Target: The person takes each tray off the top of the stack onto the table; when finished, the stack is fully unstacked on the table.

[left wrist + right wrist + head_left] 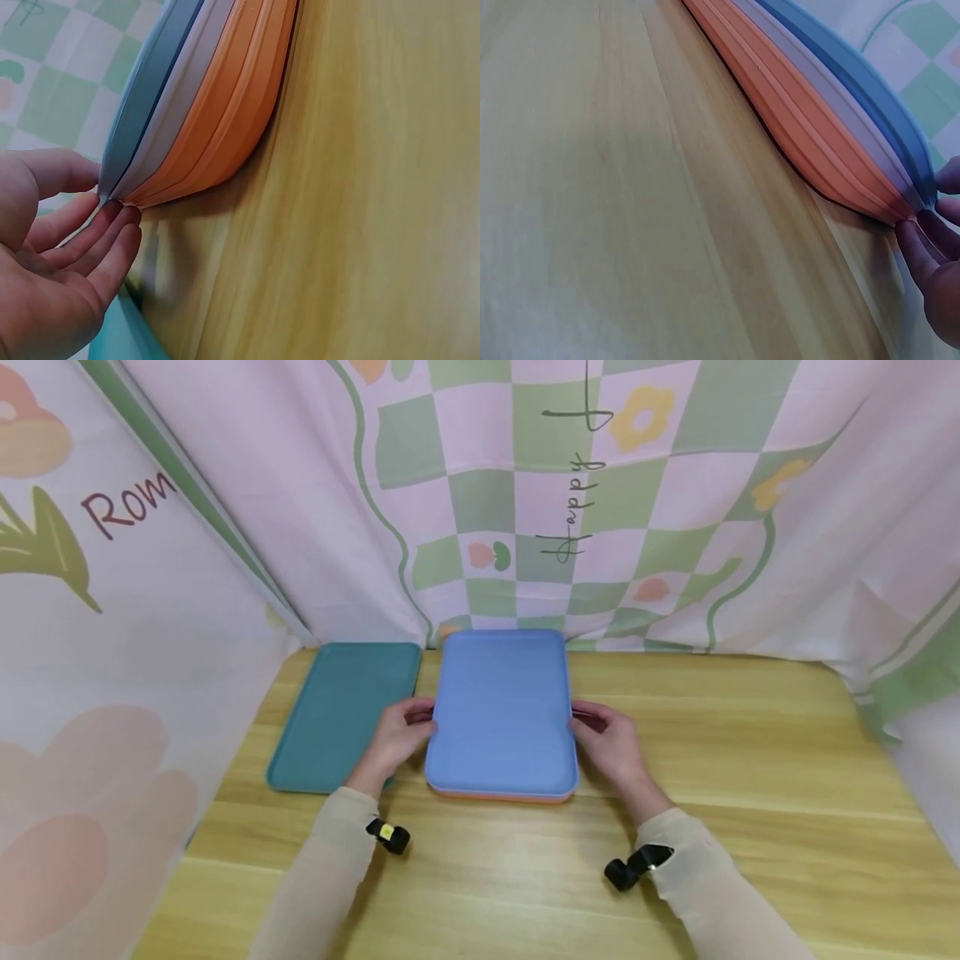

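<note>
Left hand (pixel 396 737) and right hand (pixel 617 748) pinch the blue tray (pixel 502 710) along opposite sides, teal tray (pixel 341 706) to its left.

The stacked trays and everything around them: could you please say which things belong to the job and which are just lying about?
Job: blue tray, lavender tray, orange trays, stacked; left hand; right hand.
Lying about, or backdrop: teal tray, possibly related; wooden table; patterned curtain.

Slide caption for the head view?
Left hand and right hand gripping blue-topped tray stack from opposite sides, teal tray alongside.
</note>
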### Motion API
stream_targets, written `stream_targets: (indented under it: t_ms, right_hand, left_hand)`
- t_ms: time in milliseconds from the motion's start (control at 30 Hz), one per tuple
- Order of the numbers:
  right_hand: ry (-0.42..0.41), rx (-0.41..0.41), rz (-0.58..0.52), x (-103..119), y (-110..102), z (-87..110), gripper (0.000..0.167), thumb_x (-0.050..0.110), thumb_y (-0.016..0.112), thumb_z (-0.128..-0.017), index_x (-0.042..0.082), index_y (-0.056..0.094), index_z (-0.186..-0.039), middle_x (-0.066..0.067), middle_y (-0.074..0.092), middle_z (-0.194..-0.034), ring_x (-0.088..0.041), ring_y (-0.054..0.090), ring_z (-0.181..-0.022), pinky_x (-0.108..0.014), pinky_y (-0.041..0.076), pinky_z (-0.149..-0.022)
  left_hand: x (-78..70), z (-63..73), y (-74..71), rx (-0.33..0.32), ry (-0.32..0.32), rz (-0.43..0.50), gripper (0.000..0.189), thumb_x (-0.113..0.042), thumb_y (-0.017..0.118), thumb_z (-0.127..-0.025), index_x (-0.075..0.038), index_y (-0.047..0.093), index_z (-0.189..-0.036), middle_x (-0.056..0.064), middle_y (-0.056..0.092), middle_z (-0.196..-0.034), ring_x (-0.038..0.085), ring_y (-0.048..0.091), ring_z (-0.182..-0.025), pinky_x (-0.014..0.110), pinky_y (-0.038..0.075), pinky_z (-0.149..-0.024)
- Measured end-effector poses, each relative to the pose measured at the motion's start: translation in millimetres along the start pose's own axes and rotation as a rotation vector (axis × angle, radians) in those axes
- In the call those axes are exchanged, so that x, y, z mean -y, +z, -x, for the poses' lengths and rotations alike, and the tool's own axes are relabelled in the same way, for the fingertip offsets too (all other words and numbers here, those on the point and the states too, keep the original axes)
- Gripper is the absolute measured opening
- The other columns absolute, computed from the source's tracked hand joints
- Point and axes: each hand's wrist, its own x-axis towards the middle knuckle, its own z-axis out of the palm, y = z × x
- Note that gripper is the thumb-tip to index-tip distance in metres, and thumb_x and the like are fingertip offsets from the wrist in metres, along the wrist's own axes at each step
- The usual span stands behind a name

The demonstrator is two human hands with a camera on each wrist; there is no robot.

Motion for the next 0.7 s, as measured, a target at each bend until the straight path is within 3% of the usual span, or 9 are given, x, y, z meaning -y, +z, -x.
stream_targets:
  t_ms: [433, 700]
  right_hand:
    - [0.016, 0.035, -0.034, 2, 16, -6.8, 0.040, 0.011, 0.068, -0.104, -0.005, 0.067, -0.140, -0.027, 0.070, -0.139, -0.040, 0.068, -0.129, -0.011, 0.052, -0.093]
    - [0.009, 0.044, -0.062, 6, 23, -8.0, 0.038, 0.008, 0.068, -0.104, -0.006, 0.068, -0.139, -0.028, 0.070, -0.138, -0.041, 0.069, -0.128, -0.008, 0.051, -0.090]
  left_hand:
    - [1.9, 1.5, -17.3, -0.026, -0.004, -0.071, 0.042, 0.001, 0.068, -0.097, 0.006, 0.067, -0.139, 0.027, 0.069, -0.134, 0.040, 0.067, -0.125, 0.044, 0.059, -0.102]
    - [2.8, 1.0, -23.6, -0.046, -0.016, -0.110, 0.041, 0.001, 0.067, -0.097, 0.008, 0.067, -0.138, 0.028, 0.069, -0.134, 0.041, 0.067, -0.125, 0.046, 0.059, -0.102]
